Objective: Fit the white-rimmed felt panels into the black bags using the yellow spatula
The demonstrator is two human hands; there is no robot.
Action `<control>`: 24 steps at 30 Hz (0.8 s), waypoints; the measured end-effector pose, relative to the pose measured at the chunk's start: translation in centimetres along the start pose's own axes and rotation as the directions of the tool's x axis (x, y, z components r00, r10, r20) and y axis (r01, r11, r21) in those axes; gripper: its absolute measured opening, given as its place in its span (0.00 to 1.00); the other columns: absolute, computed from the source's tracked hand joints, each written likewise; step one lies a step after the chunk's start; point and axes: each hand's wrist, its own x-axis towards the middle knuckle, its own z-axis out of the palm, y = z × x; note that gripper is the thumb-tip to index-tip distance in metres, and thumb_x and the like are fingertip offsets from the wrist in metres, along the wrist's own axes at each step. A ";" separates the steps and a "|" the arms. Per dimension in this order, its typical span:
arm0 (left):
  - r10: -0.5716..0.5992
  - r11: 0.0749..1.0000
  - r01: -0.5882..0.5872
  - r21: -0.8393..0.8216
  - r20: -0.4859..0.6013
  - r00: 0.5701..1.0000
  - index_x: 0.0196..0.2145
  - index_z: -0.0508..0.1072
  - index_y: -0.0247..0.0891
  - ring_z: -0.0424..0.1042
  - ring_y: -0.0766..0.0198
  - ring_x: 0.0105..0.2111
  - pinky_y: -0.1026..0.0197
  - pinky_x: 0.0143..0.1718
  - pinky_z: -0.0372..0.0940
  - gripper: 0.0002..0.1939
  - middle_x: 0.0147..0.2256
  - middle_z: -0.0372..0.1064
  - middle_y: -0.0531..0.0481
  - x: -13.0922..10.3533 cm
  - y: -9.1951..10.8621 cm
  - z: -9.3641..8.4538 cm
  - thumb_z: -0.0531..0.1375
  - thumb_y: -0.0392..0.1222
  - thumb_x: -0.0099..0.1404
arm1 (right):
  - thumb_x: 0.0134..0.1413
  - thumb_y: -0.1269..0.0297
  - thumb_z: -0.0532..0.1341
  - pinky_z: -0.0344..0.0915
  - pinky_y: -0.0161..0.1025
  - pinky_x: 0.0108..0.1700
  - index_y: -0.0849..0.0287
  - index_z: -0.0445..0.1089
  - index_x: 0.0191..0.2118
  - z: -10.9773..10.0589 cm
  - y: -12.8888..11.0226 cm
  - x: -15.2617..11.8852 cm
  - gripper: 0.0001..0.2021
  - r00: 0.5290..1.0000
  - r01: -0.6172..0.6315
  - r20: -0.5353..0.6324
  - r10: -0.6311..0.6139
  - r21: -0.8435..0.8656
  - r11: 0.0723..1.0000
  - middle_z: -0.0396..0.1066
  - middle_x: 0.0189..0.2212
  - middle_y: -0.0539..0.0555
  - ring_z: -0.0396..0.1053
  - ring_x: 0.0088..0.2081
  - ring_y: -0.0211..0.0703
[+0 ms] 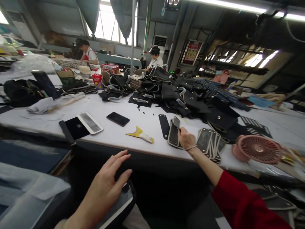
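My right hand (187,138) reaches onto the white-covered table (114,136), its fingers closed on the edge of a dark panel with pale piping (172,138). Left of that panel lies a narrow black strip (164,126) with small holes at its ends. A fanned stack of similar piped panels (206,141) sits just right of my right wrist. My left hand (107,181) is held in front of the table edge with its fingers stretched out and nothing in them. Below it, partly covered, is a dark piece with a white strip (121,206).
A yellow, wrapped tool (144,136), a black phone (118,118) and a white device in an opened dark case (89,122) lie along the near side. Black bag parts (173,92) are heaped behind. A pink fan (258,149) stands right. Other people work farther back.
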 end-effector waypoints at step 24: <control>-0.815 0.223 0.522 -0.823 0.137 0.563 0.40 0.71 0.41 0.69 0.64 0.18 0.67 0.13 0.60 0.33 0.21 0.68 0.56 -12.1 -3.6 -3.1 0.76 0.58 0.40 | 0.55 0.51 0.68 0.73 0.38 0.25 0.59 0.68 0.38 -10.2 -12.9 -16.2 0.16 0.432 -0.886 0.763 -0.482 0.458 -0.068 0.70 0.27 0.48 0.71 0.23 0.39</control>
